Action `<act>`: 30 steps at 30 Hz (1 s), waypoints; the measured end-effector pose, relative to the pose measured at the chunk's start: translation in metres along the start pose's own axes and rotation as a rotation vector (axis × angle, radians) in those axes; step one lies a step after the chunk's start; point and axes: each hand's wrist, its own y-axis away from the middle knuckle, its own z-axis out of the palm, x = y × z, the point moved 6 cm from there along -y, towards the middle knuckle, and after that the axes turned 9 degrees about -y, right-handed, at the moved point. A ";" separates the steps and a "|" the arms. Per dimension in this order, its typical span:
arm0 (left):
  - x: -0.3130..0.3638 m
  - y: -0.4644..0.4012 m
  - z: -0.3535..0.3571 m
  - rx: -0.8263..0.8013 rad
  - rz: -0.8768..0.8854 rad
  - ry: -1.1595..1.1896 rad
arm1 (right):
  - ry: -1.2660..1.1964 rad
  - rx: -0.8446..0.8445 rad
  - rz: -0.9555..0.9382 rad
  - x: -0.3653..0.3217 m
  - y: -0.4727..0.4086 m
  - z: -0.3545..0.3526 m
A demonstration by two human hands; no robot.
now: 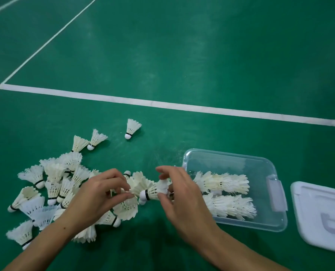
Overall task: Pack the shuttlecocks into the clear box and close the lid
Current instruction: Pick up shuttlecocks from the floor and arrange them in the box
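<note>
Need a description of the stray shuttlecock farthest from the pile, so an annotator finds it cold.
Start at the wide white court line crossing the green floor. Just below it lies the lone shuttlecock, cork toward the camera. Unlike the pile, it touches nothing.

green matte sports-court floor (182,55); white painted boundary lines (162,104) crossing; soft overhead glare patches.
</note>
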 end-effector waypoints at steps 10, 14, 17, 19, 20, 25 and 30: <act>0.089 -0.037 -0.016 0.223 -0.086 0.169 | -0.045 0.378 0.176 0.065 0.020 -0.135; 0.098 -0.049 -0.003 0.268 -0.124 0.241 | 0.042 0.198 0.229 0.108 0.010 -0.105; 0.099 -0.055 0.006 0.265 -0.137 0.253 | 0.126 0.061 0.197 0.125 0.002 -0.078; 0.100 -0.057 0.009 0.262 -0.147 0.261 | 0.158 0.004 0.200 0.131 -0.003 -0.069; 0.099 -0.058 0.009 0.262 -0.148 0.262 | 0.162 -0.012 0.205 0.133 -0.005 -0.066; 0.093 -0.059 0.006 0.271 -0.156 0.259 | 0.163 -0.065 0.232 0.139 -0.013 -0.048; 0.091 -0.055 0.006 0.255 -0.174 0.266 | 0.064 -0.071 0.353 0.153 -0.015 -0.041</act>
